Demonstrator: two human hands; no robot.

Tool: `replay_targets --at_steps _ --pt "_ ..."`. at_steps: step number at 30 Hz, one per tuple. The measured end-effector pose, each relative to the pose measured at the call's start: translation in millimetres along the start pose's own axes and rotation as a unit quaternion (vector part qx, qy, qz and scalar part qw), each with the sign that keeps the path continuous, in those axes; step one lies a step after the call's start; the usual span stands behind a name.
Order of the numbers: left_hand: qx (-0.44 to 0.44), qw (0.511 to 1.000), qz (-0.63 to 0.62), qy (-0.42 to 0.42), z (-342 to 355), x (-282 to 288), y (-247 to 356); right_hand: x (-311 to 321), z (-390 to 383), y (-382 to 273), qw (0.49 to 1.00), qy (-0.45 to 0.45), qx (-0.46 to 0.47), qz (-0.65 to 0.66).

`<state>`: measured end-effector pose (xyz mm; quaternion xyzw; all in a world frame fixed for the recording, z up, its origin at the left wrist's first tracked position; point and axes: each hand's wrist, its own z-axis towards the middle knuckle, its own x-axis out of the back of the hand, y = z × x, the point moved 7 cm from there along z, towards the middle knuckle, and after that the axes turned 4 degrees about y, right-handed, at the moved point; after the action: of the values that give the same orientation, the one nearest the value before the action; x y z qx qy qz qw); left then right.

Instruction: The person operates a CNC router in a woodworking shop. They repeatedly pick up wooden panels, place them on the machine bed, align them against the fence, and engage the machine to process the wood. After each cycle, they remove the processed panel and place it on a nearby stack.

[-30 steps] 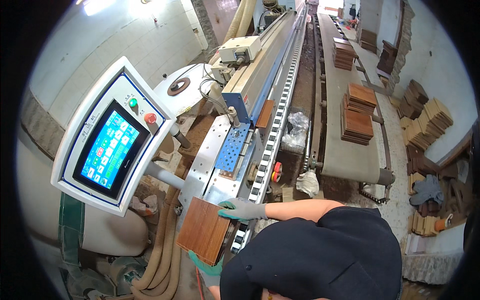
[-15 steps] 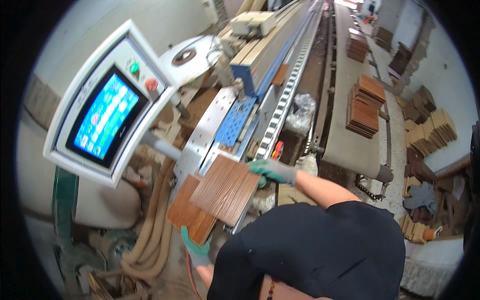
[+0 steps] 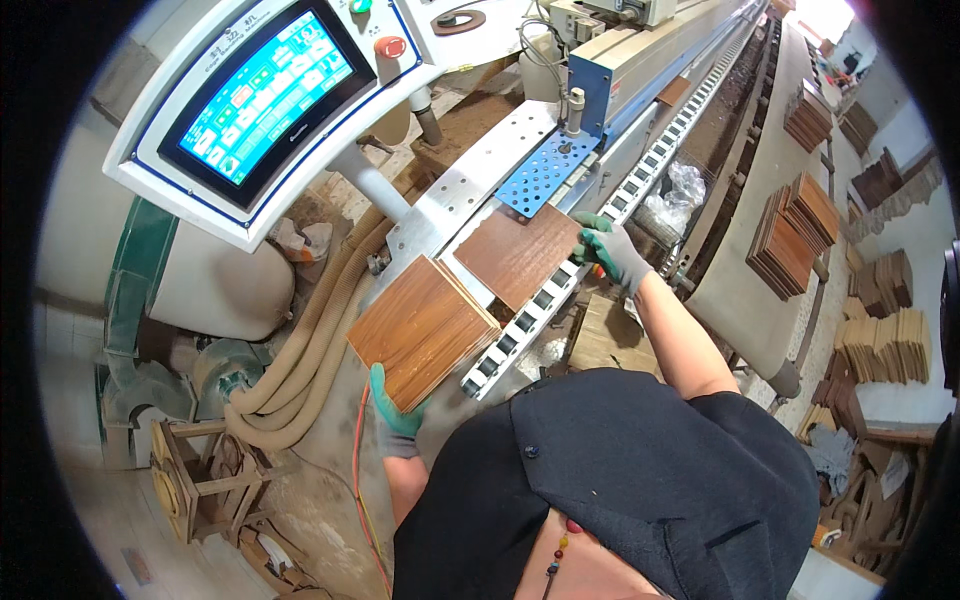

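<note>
Green-and-grey gloves cover both hands. My left hand (image 3: 398, 408) grips the near corner of a stack of brown wooden boards (image 3: 420, 325), thumb along its edge. The stack lies at the near end of the machine's metal table (image 3: 465, 190). My right hand (image 3: 612, 252) is closed at the right edge of a single wooden board (image 3: 522, 250), fingers curled at its side. This board lies flat, its right edge by the chain track (image 3: 545, 302) and its far corner at the blue perforated plate (image 3: 548, 172).
A control panel with a lit screen (image 3: 265, 105) stands at left, above beige hoses (image 3: 310, 350). Another board (image 3: 675, 92) sits farther along the track. Right of it runs a belt conveyor (image 3: 725, 255) carrying board stacks (image 3: 795, 235). Plastic wrap (image 3: 678, 200) lies between them.
My right hand has moved the single board forward, off the stack and flat by the chain track. My left hand stays at the stack's corner. The head view has shifted.
</note>
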<state>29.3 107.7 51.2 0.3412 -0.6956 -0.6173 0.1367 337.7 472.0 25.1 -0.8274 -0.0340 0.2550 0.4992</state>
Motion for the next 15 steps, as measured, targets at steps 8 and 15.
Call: replay_targets --at_steps 8,15 --pt "-0.062 0.994 0.035 -0.078 4.6 -1.3 -11.7 -57.6 -45.6 -16.9 0.809 0.065 0.306 -0.497" --pt "-0.233 0.944 0.223 -0.072 -4.2 -6.0 9.8 -150.0 -88.3 31.2 0.562 -0.047 0.447 -0.694"
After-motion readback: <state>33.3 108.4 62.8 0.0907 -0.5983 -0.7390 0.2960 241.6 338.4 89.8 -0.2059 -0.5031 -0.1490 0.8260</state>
